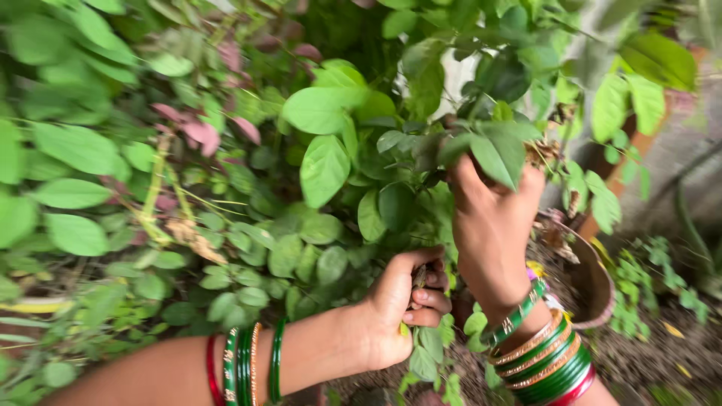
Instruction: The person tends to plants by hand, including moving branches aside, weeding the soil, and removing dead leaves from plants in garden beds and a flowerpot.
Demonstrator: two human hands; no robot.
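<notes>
A bare forearm ringed with green and red bangles (pixel 244 365) reaches in from the lower left, nearest the viewer, and ends in the left hand (pixel 398 304), whose fingers are curled tight around a small bunch of dry, brownish plant bits (pixel 419 277) held against the palm. Just beside it, to the right and slightly higher, the right hand (pixel 492 225) is raised into the foliage; its fingers disappear behind a drooping green leaf (pixel 496 154), so whether they pinch anything cannot be told, though dried brown matter (pixel 543 153) shows right at the fingertips. A thick stack of green, gold and red bangles (pixel 545 353) circles that wrist.

Both hands work at the edge of a leafy shrub (pixel 331 135) with broad, rounded green leaves, which fills the upper and left part of the view. A few reddish-purple leaves (pixel 199 131) stand out among the green on the left, near pale yellowish stems (pixel 158 188). Behind the right wrist, the rim of a brown clay pot (pixel 594 282) curves into view, with withered leaves on its soil. Dark, damp ground (pixel 654 361) with small green seedlings lies at the lower right, and a second terracotta pot (pixel 639 143) shows partly behind leaves at the upper right.
</notes>
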